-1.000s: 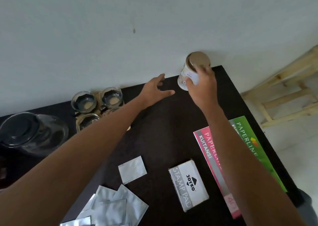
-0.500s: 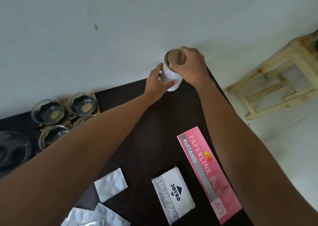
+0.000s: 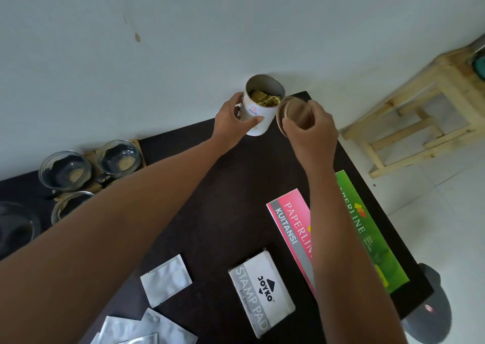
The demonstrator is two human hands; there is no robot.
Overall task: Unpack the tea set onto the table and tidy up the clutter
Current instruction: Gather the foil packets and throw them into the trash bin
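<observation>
Tin [image 3: 258, 113] stands open at the table's [image 3: 223, 186] far edge, left hand [image 3: 231, 119] fingers gripping it; right hand [image 3: 309, 128] pinches its lid [image 3: 294, 113].

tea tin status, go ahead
Left hand grips tea tin. Right hand holds lid, off. Gold packets inside. Nothing blocking.

It looks like a plain home room used partly as an office. A dark table [image 3: 236, 186] stands against a bare white wall [image 3: 183, 29]. Near the right forearm lie receipt books [image 3: 291, 228] and a stamp pad box [image 3: 262, 291]; left of the left arm sit glass cups [image 3: 65, 170]. A raw wooden stool [image 3: 420, 113] stands on floor tiles [image 3: 446, 225] beyond the right hand.
</observation>
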